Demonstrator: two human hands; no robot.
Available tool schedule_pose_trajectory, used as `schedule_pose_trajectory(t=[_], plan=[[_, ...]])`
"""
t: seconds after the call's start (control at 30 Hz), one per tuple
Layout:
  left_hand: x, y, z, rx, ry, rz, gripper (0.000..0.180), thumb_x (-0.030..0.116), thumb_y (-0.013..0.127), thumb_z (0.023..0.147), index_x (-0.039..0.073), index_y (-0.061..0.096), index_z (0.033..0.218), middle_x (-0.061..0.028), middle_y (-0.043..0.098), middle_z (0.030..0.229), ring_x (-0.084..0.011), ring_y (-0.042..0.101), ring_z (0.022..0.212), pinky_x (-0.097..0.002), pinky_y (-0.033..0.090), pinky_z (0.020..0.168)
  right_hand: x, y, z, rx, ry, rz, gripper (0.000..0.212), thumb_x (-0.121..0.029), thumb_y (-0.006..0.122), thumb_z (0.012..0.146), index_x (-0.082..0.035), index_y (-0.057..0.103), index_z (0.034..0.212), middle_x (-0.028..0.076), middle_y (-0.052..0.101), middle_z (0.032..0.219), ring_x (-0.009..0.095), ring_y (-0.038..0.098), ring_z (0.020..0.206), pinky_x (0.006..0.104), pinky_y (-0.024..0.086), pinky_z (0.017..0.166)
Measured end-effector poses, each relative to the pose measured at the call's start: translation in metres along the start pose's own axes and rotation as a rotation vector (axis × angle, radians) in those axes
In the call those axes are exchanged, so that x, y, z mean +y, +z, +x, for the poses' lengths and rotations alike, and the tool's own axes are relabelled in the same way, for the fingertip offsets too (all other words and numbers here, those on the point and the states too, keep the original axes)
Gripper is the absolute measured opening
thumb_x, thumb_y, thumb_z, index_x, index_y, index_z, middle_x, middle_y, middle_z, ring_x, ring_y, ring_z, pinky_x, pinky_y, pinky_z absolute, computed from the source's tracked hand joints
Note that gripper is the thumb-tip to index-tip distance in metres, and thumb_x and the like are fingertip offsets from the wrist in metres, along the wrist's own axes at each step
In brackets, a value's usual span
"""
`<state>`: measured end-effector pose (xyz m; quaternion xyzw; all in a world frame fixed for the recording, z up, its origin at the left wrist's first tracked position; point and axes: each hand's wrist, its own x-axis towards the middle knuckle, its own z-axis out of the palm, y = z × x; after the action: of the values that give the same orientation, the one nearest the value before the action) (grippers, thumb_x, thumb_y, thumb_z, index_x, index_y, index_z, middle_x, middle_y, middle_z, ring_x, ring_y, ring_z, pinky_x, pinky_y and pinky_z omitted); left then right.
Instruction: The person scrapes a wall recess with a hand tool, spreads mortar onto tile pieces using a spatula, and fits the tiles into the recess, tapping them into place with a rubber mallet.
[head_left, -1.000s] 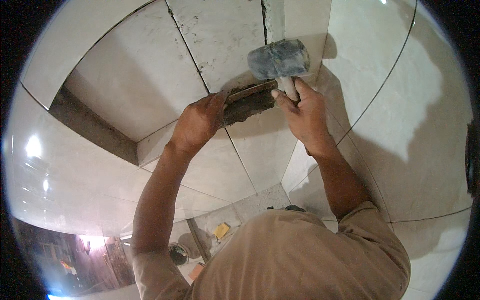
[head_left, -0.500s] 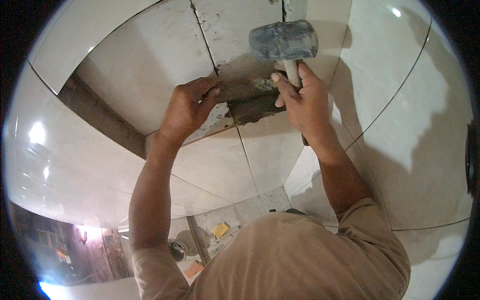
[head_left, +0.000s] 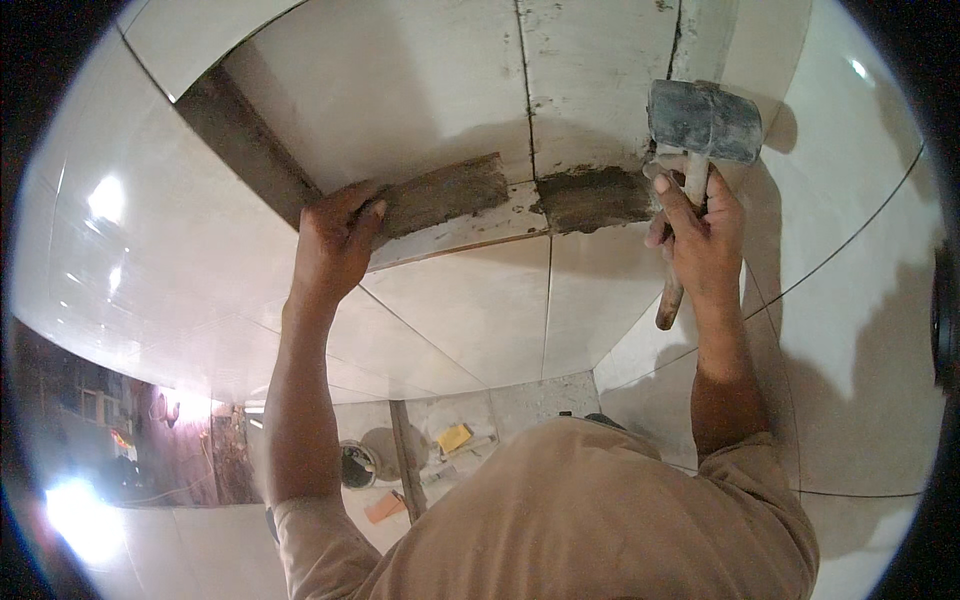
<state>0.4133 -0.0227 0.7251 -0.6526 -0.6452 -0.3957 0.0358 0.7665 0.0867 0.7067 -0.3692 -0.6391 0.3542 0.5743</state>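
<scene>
In my left hand [head_left: 338, 238] is one end of a narrow grey-brown strip [head_left: 450, 192], which looks like a cut piece of tile. Its free end tilts up to the right over a pale ledge [head_left: 470, 232]. Further right along that ledge lies a dark, rough patch of mortar [head_left: 595, 198]. My right hand [head_left: 702, 225] grips a rubber mallet [head_left: 705, 122] high on its wooden handle, close under the grey head. The handle's lower end sticks out below the palm. Thumb and fingertips are smeared grey.
Beyond the ledge is a recess of pale tiles [head_left: 440, 80] with a dark bare edge [head_left: 245, 130] at left. Glossy wall tiles [head_left: 850, 180] rise at right. Far below are a bucket [head_left: 357, 465], a yellow item [head_left: 454, 438] and an orange piece [head_left: 385, 507].
My left hand has drawn the strip leftward, away from the dark mortar patch, which now shows more fully. My right hand with the mallet has shifted right. The whole view has also shifted.
</scene>
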Motion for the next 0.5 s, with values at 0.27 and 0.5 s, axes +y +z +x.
schedule_pose_trajectory(t=[0.27, 0.5], plan=[[-0.019, 0.005, 0.02, 0.04, 0.04, 0.196, 0.023, 0.006, 0.064, 0.088, -0.002, 0.072, 0.108, -0.0259, 0.072, 0.105, -0.0382, 0.069, 0.1, -0.0417, 0.052, 0.09, -0.008, 0.003, -0.013, 0.0, 0.023, 0.018, 0.023, -0.019, 0.071, 0.095, -0.002, 0.065, 0.11, 0.002, 0.064, 0.073, 0.01, 0.057, 0.049, 0.0265, 0.043, 0.043], [-0.013, 0.018, 0.013, 0.202, 0.013, 0.17, 0.021, 0.003, 0.065, 0.086, -0.002, 0.07, 0.106, -0.0225, 0.066, 0.104, -0.0409, 0.065, 0.097, -0.0453, 0.053, 0.085, 0.002, -0.008, -0.019, 0.067, 0.05, 0.0, 0.02, -0.014, 0.071, 0.095, -0.003, 0.065, 0.111, 0.0, 0.062, 0.075, 0.007, 0.052, 0.05, 0.0249, 0.04, 0.044]])
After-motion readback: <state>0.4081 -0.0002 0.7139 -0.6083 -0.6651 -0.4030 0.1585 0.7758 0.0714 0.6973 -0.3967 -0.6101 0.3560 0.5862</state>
